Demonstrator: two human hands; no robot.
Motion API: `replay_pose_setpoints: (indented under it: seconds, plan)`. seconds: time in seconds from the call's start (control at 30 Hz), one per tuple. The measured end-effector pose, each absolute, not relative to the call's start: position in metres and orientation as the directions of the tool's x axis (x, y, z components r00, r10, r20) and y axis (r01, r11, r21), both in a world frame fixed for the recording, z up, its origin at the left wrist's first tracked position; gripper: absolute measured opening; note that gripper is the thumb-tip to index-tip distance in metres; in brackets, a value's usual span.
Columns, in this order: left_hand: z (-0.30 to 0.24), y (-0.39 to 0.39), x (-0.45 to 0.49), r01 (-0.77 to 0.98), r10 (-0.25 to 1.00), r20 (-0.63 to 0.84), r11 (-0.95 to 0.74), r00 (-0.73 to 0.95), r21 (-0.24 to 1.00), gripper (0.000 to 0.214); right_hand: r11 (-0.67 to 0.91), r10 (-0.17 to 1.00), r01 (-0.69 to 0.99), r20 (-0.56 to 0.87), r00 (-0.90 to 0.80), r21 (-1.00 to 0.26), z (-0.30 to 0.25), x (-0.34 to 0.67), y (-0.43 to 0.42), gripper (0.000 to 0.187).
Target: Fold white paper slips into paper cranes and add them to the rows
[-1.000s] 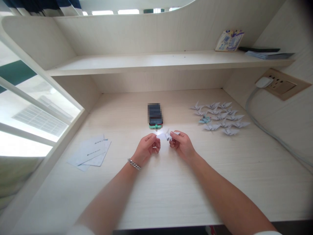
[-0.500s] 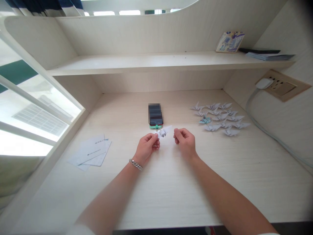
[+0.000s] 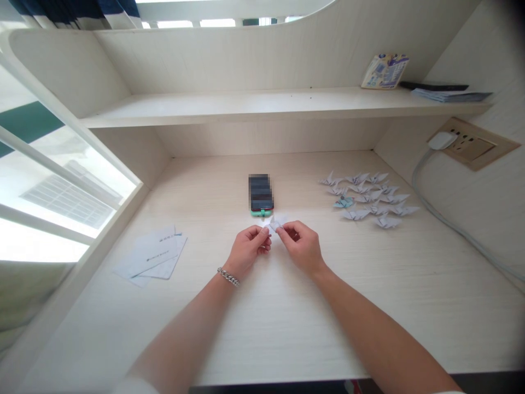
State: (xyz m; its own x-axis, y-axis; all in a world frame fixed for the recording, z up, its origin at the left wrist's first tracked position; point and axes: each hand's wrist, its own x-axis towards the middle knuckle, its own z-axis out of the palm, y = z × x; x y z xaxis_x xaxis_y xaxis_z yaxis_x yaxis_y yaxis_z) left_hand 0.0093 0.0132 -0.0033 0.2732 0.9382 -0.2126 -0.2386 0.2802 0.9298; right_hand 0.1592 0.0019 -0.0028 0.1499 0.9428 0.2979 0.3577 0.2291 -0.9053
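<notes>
Both hands meet over the middle of the pale wooden desk [image 3: 262,328]. My left hand [image 3: 248,249], with a metal bracelet on its wrist, pinches one side of a small white folded paper crane [image 3: 275,222]. My right hand [image 3: 301,246] pinches the other side with thumb and forefinger. The paper sits just in front of a phone [image 3: 261,194] lying flat on the desk. Several finished paper cranes [image 3: 369,198] lie in a cluster to the right, apart from my hands.
A few sheets of paper [image 3: 151,256] lie at the left of the desk. A shelf [image 3: 246,104] above carries a booklet [image 3: 384,70] and flat items. A wall socket with a plug and cable [image 3: 445,141] is on the right. A window frame borders the left.
Half a second ago my right hand was off the paper, held only by my left. Now the right hand has moved back left and pinches the crane again.
</notes>
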Motion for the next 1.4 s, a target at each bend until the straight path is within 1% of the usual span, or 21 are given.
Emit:
replay_pose_setpoints:
  seconds: [0.23,0.4,0.47,0.53,0.67,0.77,0.83,0.93,1.0,1.07,1.13,1.27,1.4]
  plan:
    - [0.0,0.014,0.006,-0.252,0.941,-0.195,0.267,0.278,0.93,0.022,0.219,0.929,0.367,0.309,0.206,-0.904,-0.001,0.163,0.005,0.016]
    - [0.003,0.014,0.004,-0.284,0.96,-0.164,0.227,0.229,0.932,0.021,0.195,0.914,0.364,0.304,0.269,-0.911,-0.002,0.17,0.008,0.018]
    - [0.003,0.014,0.004,-0.265,0.964,-0.159,0.214,0.214,0.94,0.021,0.18,0.908,0.348,0.291,0.3,-0.92,-0.001,0.174,0.01,0.02]
    - [0.003,0.014,0.004,-0.183,0.963,-0.152,0.194,0.221,0.964,0.021,0.169,0.898,0.329,0.283,0.338,-0.929,0.001,0.179,0.012,0.021]
    - [0.006,0.014,0.005,0.038,0.954,-0.117,0.11,0.277,0.993,0.022,0.144,0.866,0.316,0.274,0.419,-0.938,0.01,0.199,0.016,0.024]
    - [0.007,0.013,0.004,0.131,0.946,-0.101,0.063,0.307,0.989,0.023,0.137,0.827,0.304,0.278,0.488,-0.943,0.019,0.228,0.017,0.027]
    - [0.007,0.013,0.003,0.203,0.943,-0.088,0.022,0.321,0.979,0.023,0.122,0.787,0.303,0.278,0.551,-0.945,0.022,0.257,0.013,0.03]
    - [0.005,0.013,0.003,0.295,0.935,-0.084,-0.022,0.343,0.955,0.023,0.099,0.685,0.334,0.308,0.661,-0.937,0.019,0.311,0.0,0.033]
    - [0.005,0.013,0.004,0.35,0.932,-0.105,-0.025,0.348,0.936,0.025,0.031,0.627,0.377,0.312,0.714,-0.925,0.012,0.349,-0.011,0.035]
    - [0.006,0.014,0.006,0.388,0.94,-0.122,-0.012,0.32,0.922,0.027,-0.11,0.568,0.428,0.297,0.767,-0.897,0.003,0.384,-0.02,0.037]
    - [0.007,0.014,0.008,0.42,0.95,-0.123,-0.009,0.287,0.908,0.029,-0.177,0.528,0.432,0.285,0.8,-0.885,-0.007,0.412,-0.025,0.038]
    - [0.013,0.012,0.012,0.478,0.967,-0.075,-0.052,0.243,0.877,0.033,-0.303,0.507,0.448,0.256,0.823,-0.841,-0.026,0.446,-0.025,0.033]
    - [0.017,0.011,0.016,0.534,0.973,-0.044,-0.088,0.228,0.841,0.038,-0.408,0.5,0.469,0.239,0.833,-0.783,-0.034,0.459,-0.016,0.027]
